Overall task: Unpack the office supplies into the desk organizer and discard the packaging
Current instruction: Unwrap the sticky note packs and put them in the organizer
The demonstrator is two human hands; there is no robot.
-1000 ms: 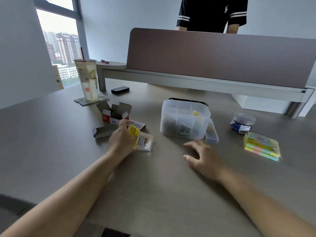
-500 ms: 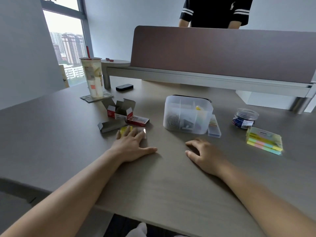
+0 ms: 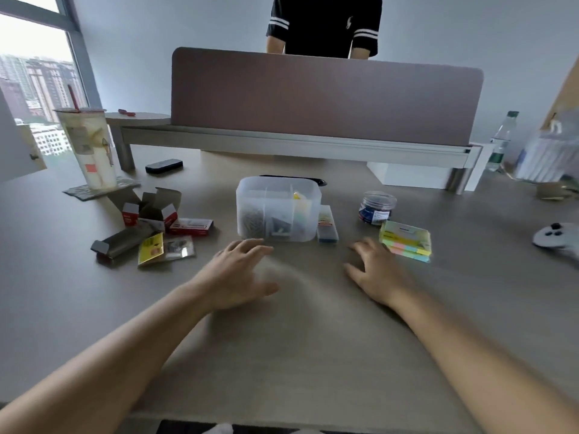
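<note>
The translucent desk organizer point(image 3: 279, 211) stands mid-table with clips and small items in its compartments. My left hand point(image 3: 238, 274) hovers just in front of it, blurred, fingers spread and holding nothing. My right hand point(image 3: 377, 270) rests on the table with relaxed fingers, beside the pastel sticky notes pack point(image 3: 405, 241). A yellow-labelled clear packet point(image 3: 164, 250) lies flat to the left. Opened red and white boxes point(image 3: 153, 209), a flat red box point(image 3: 191, 227) and a grey cardboard sleeve point(image 3: 120, 244) lie near it. A slim clear case point(image 3: 327, 228) leans beside the organizer, a small jar point(image 3: 377, 208) further right.
A tall drink cup point(image 3: 89, 148) on a coaster stands far left, a black device point(image 3: 164, 166) behind the boxes. A brown partition point(image 3: 326, 95) with a person point(image 3: 324, 23) behind it closes the back. A water bottle point(image 3: 501, 140) and a white controller point(image 3: 556, 239) are on the right.
My left hand let go of the yellow-labelled packet, left it on the table and moved right toward the organizer. My right hand stayed near the sticky notes. The camera view shifted.
</note>
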